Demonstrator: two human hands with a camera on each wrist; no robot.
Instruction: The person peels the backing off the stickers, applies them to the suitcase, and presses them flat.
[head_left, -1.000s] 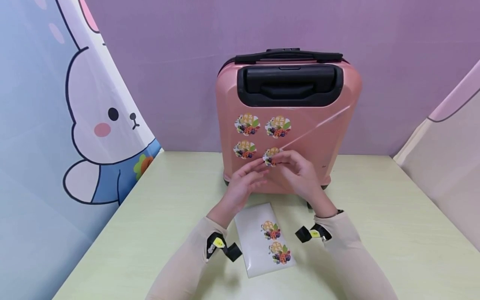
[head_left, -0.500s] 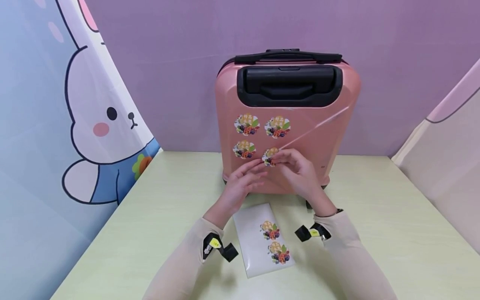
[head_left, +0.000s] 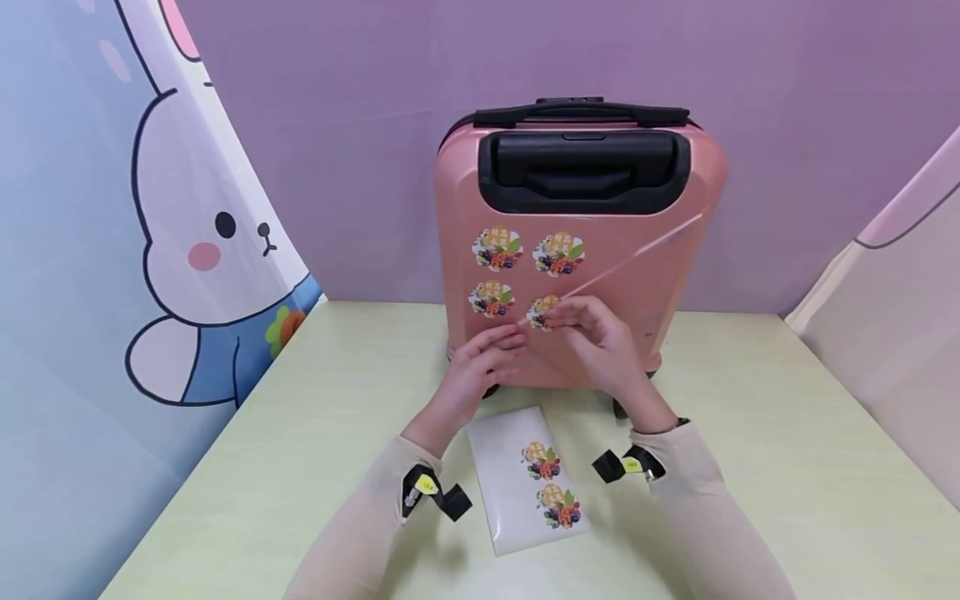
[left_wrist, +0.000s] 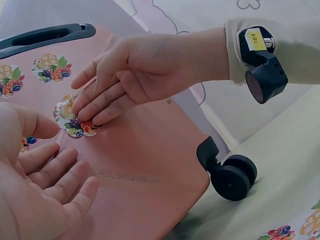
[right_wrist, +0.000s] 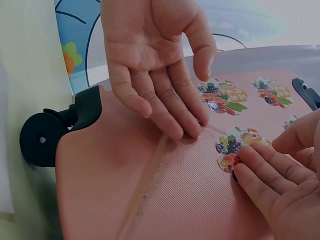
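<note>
A pink suitcase (head_left: 637, 292) stands upright with several round fruit stickers on its front. The fingertips of my right hand (head_left: 606, 350) rest on the lower right sticker (head_left: 537, 315), partly covering it. Seen from the left wrist, those fingers (left_wrist: 102, 102) are nearly straight and lie flat on that sticker (left_wrist: 66, 116), the thumb lifted off. My left hand (head_left: 474, 367) is just left of and below the sticker, fingers relaxed and holding nothing. In the right wrist view, the left fingertips (right_wrist: 192, 131) are at the suitcase surface; whether they touch it I cannot tell.
A white sticker sheet (head_left: 504, 492) with two fruit stickers lies on the pale table (head_left: 765, 433) in front of the suitcase. Black wheels (left_wrist: 232, 177) are under the case. A purple backdrop (head_left: 337, 167) is behind, and a rabbit-print cloth (head_left: 187, 233) hangs at left.
My left hand has drawn back slightly left and down, its fingertips leaving the sticker's edge. The right hand stays on the sticker, almost unmoved.
</note>
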